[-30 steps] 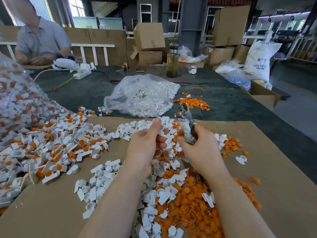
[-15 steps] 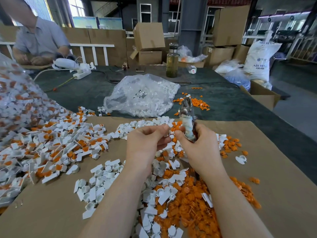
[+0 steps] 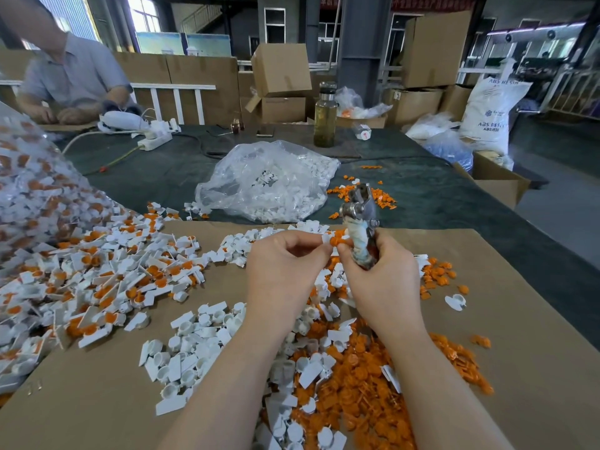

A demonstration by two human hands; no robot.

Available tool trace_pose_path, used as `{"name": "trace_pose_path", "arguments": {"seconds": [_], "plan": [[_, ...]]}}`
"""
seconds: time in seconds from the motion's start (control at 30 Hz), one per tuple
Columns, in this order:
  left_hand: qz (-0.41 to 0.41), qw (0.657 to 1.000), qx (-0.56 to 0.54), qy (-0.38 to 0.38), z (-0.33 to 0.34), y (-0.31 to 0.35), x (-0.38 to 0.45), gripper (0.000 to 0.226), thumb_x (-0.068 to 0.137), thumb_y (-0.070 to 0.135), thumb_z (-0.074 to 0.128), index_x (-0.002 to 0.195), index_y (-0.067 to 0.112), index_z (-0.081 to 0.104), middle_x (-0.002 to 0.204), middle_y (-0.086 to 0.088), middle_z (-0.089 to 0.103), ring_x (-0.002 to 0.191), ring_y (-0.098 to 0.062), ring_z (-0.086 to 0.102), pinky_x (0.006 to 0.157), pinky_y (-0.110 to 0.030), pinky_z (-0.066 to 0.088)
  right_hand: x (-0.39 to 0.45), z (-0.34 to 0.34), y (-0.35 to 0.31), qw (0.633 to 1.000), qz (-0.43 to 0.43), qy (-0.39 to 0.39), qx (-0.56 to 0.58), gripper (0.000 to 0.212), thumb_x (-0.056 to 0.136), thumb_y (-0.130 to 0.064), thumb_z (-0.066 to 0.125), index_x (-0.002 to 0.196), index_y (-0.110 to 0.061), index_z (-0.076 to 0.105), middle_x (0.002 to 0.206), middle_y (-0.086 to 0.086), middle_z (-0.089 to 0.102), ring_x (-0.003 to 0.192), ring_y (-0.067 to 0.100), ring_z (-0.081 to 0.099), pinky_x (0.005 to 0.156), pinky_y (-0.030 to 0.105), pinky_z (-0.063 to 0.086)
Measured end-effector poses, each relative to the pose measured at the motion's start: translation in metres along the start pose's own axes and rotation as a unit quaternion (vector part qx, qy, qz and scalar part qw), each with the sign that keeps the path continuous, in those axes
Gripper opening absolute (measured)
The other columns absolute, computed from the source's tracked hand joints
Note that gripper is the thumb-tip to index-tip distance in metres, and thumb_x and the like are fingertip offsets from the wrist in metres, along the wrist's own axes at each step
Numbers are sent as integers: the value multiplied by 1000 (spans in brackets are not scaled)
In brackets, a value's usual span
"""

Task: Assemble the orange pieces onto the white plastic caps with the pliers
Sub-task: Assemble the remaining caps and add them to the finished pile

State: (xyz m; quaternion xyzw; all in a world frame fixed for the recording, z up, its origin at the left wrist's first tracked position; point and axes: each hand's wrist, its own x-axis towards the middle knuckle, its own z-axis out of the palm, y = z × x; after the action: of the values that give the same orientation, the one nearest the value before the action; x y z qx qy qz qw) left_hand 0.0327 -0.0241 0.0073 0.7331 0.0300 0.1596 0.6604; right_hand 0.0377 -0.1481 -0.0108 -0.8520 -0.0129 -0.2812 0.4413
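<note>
gripping the pliers (image 3: 358, 222), right hand (image 3: 383, 280) hides their handles; left hand (image 3: 285, 271) pinches a white cap (image 3: 325, 238) against an orange piece (image 3: 337, 241), join unclear.

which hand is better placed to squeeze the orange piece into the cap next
Right hand: it already grips the pliers. The left hand pinches the white cap with the orange piece beside them.
</note>
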Motion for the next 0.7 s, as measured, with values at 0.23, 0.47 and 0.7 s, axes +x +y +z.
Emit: {"name": "trace_pose_path", "arguments": {"seconds": [0.23,0.47,0.7], "plan": [[56,997,51,15,7,-1,-5,24,79,21,80,67,39,72,68,24,71,67,5,67,58,-6,47,0,2,0,1000,4,9,27,15,87,-30,72,86,-30,57,71,-17,60,67,2,59,57,20,44],[84,993,75,19,8,-3,-7,28,79,21,80,66,43,70,70,27,70,69,6,67,63,-8,51,1,0,-1,1000,-2,2,31,15,88,-28,72,88,-29,57,74,-18,61,70,2,61,60,22,49],[66,995,65,32,9,-5,-6,19,79,22,80,70,36,72,69,26,69,68,8,65,57,-3,44,4,-1,1,997,11,-53,45,7,88,-24,69,89,-19,65,74,-10,64,68,8,61,59,28,50]]}}
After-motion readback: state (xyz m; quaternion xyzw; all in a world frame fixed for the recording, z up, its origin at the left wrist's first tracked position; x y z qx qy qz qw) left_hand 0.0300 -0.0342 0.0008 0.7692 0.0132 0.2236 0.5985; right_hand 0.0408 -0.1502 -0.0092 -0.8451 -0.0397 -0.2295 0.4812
